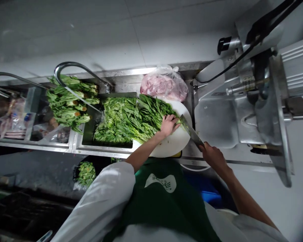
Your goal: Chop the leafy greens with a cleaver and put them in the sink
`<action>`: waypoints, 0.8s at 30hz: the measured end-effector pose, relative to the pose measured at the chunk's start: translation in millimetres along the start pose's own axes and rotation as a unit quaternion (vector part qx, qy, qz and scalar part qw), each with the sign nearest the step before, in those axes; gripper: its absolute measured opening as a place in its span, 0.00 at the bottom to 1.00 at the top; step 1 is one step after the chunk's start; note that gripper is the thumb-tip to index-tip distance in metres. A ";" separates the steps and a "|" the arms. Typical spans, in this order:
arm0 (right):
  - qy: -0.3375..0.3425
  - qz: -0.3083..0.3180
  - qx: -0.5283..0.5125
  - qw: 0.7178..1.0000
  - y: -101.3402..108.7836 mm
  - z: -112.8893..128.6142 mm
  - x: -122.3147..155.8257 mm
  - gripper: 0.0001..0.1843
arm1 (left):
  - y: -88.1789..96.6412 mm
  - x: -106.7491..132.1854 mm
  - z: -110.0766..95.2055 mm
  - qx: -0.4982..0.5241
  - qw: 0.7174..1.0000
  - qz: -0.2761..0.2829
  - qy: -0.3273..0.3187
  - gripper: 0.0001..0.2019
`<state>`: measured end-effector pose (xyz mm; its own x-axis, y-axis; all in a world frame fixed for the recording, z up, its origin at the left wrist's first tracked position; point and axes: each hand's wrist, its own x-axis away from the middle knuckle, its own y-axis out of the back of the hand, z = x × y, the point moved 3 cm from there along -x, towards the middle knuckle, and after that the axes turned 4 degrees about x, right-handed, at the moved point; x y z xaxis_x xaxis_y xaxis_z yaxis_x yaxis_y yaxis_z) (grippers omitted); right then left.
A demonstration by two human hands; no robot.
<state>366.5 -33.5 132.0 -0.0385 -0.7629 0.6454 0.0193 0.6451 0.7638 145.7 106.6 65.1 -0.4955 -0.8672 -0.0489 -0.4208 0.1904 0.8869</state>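
- Far left of the surface: a bunch of stemmed greens is piled on the sink divider under the curved faucet. It's well apart from our hands.
- Below the front edge: a small tub of greens, down low.
- Sink basin: packed with loose leaves.
- The leaf bundle we're working on lies from the basin's right rim onto the cutting board. The board is white and round and partly overhangs the basin.
- Back edge, behind the board: a plastic bag of pink meat, near the bundle. We can't tell if they touch.
- Left hand: palm down on the bundle's right end, fingers spread and aimed at the blade, just beside it.
- Knife: blade angled down at the bundle's end, over the board's right edge.
- Right hand: wrapped tight on the knife handle, near the front edge of the surface.
- Our read on doing this cut well:
  - Curl the left fingertips back so the knuckles face the blade, not the tips.
  - Keep the bundle squeezed tight so the leaves don't fan out.
  - Press straight down, since the overhanging board could rock.
  - Keep the cut on the board, off its rim.
- Right end of the surface: a metal slicer machine, apart from both hands.
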 end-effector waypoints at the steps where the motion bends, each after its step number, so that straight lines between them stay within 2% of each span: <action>1: -0.010 -0.005 0.000 1.000 1.1 -0.6 -0.2 0.22 | -2.6 1.5 -2.8 0.000 1.000 -0.011 0.001 0.15; 8: -0.035 -0.029 0.033 0.998 12.3 -0.1 4.1 0.23 | -9.6 -9.2 -0.7 0.036 0.999 -0.024 0.028 0.13; 16: 0.012 -0.042 0.075 0.996 19.1 14.2 17.4 0.21 | -16.2 12.5 1.4 0.033 0.995 -0.088 0.032 0.12; 24: 0.057 -0.048 0.119 0.990 9.3 16.8 15.0 0.16 | -20.2 9.4 -1.5 0.034 0.997 -0.064 0.005 0.14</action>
<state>349.3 -38.2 148.6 0.0848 -0.8116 0.5780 -0.2148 0.5515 0.8060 150.7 93.9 47.4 -0.4271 -0.8907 -0.1555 -0.5307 0.1077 0.8407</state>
